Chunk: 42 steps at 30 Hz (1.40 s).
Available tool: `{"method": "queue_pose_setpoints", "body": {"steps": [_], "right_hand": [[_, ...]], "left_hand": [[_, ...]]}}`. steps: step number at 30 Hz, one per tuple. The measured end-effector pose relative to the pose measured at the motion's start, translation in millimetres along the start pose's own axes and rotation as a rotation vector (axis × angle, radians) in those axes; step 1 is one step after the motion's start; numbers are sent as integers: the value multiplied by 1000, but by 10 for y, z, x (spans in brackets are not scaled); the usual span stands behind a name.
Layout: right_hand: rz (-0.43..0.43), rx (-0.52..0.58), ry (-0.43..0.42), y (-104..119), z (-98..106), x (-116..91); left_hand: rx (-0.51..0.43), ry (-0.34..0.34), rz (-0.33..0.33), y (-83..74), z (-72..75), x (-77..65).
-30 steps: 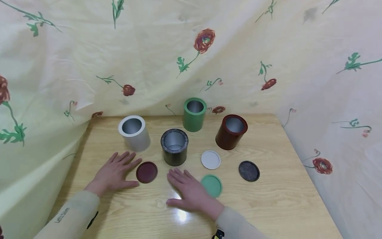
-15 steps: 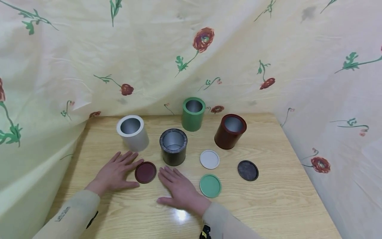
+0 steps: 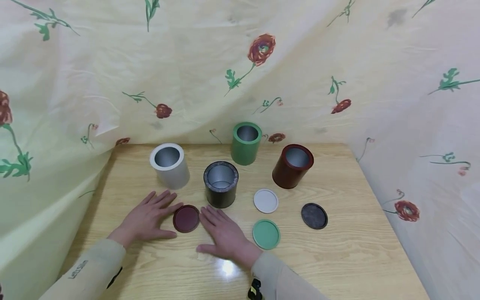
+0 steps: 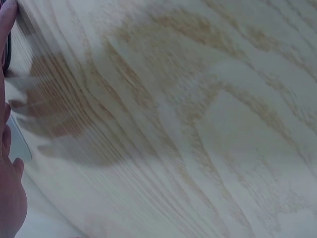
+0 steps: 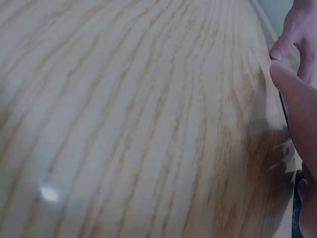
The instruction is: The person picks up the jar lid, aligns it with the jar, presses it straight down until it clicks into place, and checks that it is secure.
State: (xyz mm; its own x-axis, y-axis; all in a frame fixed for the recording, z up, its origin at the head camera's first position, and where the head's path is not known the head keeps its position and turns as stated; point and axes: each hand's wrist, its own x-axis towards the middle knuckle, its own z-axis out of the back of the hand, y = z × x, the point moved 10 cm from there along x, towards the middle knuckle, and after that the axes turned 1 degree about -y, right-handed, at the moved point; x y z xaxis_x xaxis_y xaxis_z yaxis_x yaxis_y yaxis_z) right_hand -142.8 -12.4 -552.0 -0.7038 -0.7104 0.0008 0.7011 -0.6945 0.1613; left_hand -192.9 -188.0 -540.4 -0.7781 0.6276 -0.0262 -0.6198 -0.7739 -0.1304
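Note:
In the head view a dark red round lid (image 3: 186,218) lies flat on the table between the hands. My left hand (image 3: 150,218) has its fingers spread, the index fingertip at the lid's upper left edge. From the other side my right hand (image 3: 225,235) reaches in with straight fingers, their tips by the lid's right edge and just in front of a black canister (image 3: 220,196). Whether either hand touches the lid is hard to tell. Both wrist views show mostly wood, with the left hand (image 4: 10,183) and right hand (image 5: 302,114) cut off at the edges.
Behind stand a white canister (image 3: 175,175), a green canister (image 3: 244,152) and a dark red canister (image 3: 288,173), all uncovered. To the right lie a white lid (image 3: 266,201), a green lid (image 3: 266,234) and a black lid (image 3: 314,216). Flowered cloth (image 3: 202,75) hangs behind the table.
My right hand has moved left, away from the green lid, up to the dark red lid's right side. My left hand has barely shifted, its index finger now nearer that lid's edge.

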Motion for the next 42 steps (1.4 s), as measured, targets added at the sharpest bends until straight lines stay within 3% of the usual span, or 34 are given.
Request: {"method": "queue_pose_setpoints", "body": {"steps": [8, 14, 24, 34, 42], "right_hand": [[9, 34, 36, -1, -4, -2], [19, -2, 25, 38, -36, 48], [17, -35, 4, 97, -73, 132], [21, 27, -47, 117, -51, 207], [5, 30, -49, 101, -84, 318]], "left_hand": [[16, -3, -11, -26, 9, -56], [25, -13, -2, -5, -24, -118], [40, -115, -57, -29, 13, -204], [-29, -70, 30, 20, -23, -254], [-86, -135, 45, 29, -30, -272]]}}
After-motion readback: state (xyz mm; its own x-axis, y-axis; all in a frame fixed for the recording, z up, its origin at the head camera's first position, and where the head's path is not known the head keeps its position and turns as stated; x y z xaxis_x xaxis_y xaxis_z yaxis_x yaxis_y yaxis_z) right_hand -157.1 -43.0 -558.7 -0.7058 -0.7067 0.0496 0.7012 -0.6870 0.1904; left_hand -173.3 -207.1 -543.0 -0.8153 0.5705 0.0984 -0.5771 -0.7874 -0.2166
